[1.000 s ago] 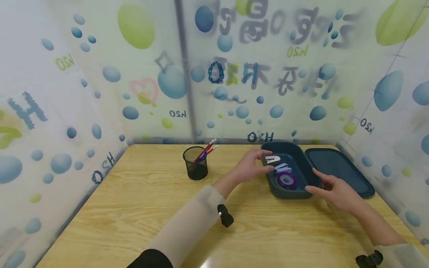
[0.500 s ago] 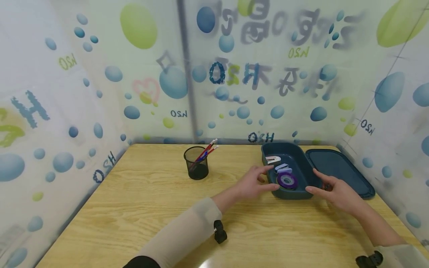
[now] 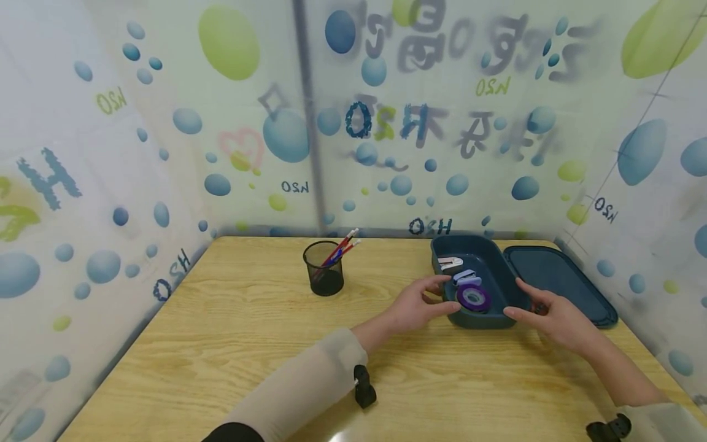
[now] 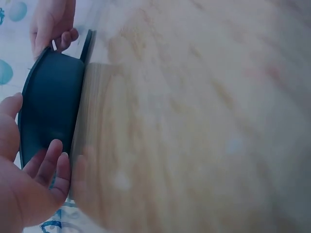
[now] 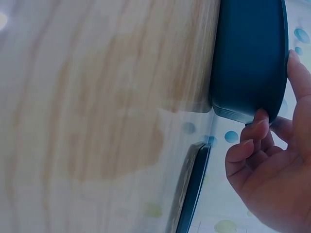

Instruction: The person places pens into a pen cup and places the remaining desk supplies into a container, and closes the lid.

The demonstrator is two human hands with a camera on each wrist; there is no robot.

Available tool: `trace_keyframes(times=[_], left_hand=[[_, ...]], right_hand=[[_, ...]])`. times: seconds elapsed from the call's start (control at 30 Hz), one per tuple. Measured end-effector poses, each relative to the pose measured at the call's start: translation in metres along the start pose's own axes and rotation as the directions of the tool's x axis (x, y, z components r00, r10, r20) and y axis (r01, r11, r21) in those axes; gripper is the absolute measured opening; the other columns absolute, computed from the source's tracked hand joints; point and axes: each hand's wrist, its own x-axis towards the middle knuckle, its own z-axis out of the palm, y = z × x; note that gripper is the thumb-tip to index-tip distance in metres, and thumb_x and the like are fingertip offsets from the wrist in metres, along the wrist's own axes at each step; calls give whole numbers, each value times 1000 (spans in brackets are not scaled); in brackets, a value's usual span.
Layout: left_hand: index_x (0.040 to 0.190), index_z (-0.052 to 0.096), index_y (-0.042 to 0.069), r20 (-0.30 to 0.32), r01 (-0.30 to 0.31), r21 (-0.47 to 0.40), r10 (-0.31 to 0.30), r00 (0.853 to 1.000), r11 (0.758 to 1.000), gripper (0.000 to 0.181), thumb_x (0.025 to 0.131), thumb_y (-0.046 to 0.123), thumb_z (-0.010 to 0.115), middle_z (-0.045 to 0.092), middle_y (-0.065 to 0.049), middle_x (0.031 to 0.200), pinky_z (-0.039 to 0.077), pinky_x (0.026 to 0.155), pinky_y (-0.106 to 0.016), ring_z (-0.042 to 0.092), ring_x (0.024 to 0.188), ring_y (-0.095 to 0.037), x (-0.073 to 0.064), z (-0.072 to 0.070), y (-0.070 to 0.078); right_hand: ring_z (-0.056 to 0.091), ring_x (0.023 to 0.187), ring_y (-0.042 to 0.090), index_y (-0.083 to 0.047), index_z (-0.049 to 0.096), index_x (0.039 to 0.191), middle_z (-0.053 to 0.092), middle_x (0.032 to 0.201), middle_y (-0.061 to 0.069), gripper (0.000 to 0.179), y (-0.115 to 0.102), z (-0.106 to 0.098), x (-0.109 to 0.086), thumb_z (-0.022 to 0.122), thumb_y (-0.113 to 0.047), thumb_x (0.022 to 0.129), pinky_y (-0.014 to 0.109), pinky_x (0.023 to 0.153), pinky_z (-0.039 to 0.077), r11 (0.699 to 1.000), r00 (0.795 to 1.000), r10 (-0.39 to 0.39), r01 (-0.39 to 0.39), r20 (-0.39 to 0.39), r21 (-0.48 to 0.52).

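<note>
A dark teal box [image 3: 499, 279] without its lid sits at the right back of the table. Inside lie a white stapler-like item [image 3: 450, 263], a lilac stapler [image 3: 467, 279] and a purple tape roll [image 3: 483, 301]. My left hand [image 3: 417, 305] grips the box's near left corner, thumb and index fingertips at the rim. In the left wrist view its other fingers [image 4: 54, 148] curl against the outer wall. My right hand [image 3: 558, 316] holds the near right corner; its thumb [image 5: 297, 73] meets the rim and its curled fingers lie by the outer wall.
The matching flat lid [image 3: 558, 279] lies right of the box. Left of it stands a black mesh cup [image 3: 324, 279] with several pencils [image 3: 343, 248]. A patterned curtain [image 3: 386, 184] closes off the table's back and sides.
My left hand has moved from the box's left side toward its near left corner, then stayed there. The right hand and the box keep their places.
</note>
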Motion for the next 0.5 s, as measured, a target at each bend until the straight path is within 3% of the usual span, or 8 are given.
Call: trace_keyframes(times=[0.13, 0.5], left_hand=[[159, 57, 23, -11, 30, -47, -31, 999, 998, 62, 103, 38, 80, 69, -6, 131, 58, 78, -28, 66, 104, -12, -1, 1, 1], [157, 58, 23, -5, 47, -79, -48, 999, 996, 61, 102, 37, 81, 69, -4, 127, 60, 81, -30, 71, 107, -13, 0, 2, -1]], right_hand=[[45, 75, 16, -3, 31, 172, 50, 92, 6, 95, 0, 0, 0, 70, -58, 105, 32, 58, 37, 1000, 1000, 6, -6, -3, -3], [48, 74, 18, -2, 28, 173, 52, 91, 6, 94, -3, 0, -1, 68, -55, 107, 32, 60, 39, 999, 1000, 28, -28, 10, -19]])
